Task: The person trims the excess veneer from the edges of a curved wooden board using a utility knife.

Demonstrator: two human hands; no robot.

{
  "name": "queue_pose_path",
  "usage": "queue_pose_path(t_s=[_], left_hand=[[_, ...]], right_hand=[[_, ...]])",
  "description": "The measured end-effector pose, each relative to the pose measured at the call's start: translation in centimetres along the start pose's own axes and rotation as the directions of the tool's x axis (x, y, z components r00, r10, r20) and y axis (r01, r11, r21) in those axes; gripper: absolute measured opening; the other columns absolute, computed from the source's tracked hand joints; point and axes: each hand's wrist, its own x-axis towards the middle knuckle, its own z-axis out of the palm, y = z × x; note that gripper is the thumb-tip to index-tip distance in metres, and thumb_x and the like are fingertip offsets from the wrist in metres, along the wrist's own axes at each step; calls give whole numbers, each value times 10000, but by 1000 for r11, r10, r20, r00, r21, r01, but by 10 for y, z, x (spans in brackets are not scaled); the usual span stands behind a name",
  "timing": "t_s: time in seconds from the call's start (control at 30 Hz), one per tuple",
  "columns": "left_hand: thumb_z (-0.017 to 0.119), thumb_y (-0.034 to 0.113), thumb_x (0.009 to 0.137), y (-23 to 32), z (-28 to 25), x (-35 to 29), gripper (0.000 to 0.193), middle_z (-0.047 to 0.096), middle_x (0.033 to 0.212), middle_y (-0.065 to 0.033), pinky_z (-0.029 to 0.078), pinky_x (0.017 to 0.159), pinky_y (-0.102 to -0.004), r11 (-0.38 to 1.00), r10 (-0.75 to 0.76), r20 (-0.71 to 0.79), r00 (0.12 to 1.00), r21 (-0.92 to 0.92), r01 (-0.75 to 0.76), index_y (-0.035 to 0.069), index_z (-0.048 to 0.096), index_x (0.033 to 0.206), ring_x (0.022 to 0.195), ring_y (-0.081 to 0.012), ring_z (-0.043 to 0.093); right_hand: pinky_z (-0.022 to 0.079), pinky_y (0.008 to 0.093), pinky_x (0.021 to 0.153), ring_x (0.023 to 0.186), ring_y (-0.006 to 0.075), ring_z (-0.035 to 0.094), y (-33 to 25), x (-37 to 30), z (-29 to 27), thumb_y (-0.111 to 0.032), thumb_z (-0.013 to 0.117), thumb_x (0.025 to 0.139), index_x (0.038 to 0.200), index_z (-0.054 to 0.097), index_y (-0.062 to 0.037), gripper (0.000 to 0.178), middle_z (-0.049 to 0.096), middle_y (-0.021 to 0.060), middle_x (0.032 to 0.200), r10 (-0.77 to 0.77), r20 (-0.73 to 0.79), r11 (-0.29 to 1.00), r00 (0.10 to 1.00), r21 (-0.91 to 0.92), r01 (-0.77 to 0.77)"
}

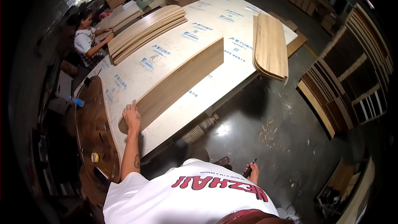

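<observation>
A long wooden board stands on its long edge on the white printed tabletop, running from near left to far right. My left hand is closed over its upper edge close to the rounded near end. Off the table, low by my right side, my right hand is closed around a slim dark pen-like tool; its exact kind is too small to make out. Flat boards with rounded ends lie in a stack at the table's right edge. Another stack of boards rests at the far left.
A dark brown side table adjoins on the left, bearing a yellow tape measure, a phone and a water bottle. A co-worker is at the far left. Racked panels stand right; wood scraps litter the floor.
</observation>
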Motion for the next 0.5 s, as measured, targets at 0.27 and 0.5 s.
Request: queue_pose_path(t_s=[0.27,0.5], left_hand=[[647,335,927,-9,-36,-12,342,647,1080,-178,515,858,-460,923,-357,-48,933,140,360,80,683,1152,995,-386,626],[692,351,899,10,9,-18,468,644,1170,-187,460,974,-475,874,-358,-143,923,297,385,46,654,1252,1102,-355,585]], right_hand=[[479,291,565,649,150,567,-88,96,59,-184,668,931,977,593,-119,109,624,39,774,-24,39,999,999,-26,25],[484,282,539,623,156,565,-143,178,148,-166,620,934,954,587,-121,60,621,55,756,12,154,983,988,-182,17]])
